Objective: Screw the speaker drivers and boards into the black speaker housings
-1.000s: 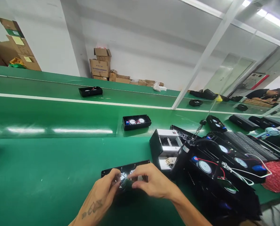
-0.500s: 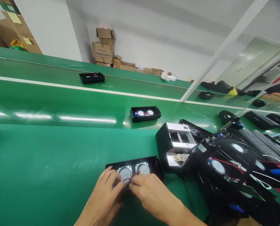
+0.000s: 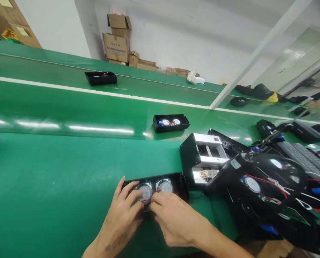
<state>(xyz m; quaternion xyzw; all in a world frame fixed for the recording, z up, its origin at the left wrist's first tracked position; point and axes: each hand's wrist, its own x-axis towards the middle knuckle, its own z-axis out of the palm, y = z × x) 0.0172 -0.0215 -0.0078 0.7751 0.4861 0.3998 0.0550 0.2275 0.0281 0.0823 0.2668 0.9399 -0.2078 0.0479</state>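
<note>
A black speaker box [image 3: 179, 182] lies open on the green bench in front of me. Two round silver speakers [image 3: 165, 186] are set in it, with thin red wires [image 3: 147, 200] running between them. My left hand [image 3: 126, 206] curls over the box's left end, its fingertips at the left speaker [image 3: 144, 192]. Pinched closed at the wires is my right hand [image 3: 173, 216], just below the right speaker. The fingertips of both hands nearly meet, and the exact grip between them is partly hidden.
A black-and-silver machine [image 3: 203, 157] stands right of the box. Beyond it is a magnifier lamp [image 3: 267, 172] over piled speaker boxes and wires. Another open speaker box [image 3: 171, 123] sits on the conveyor [image 3: 68, 107], and one more [image 3: 101, 77] lies farther back. Cartons [image 3: 116, 46] are stacked against the wall.
The camera view has tilted slightly down, so the background sits higher. My left fingers have spread along the box's left side; my right hand stays at the wires.
</note>
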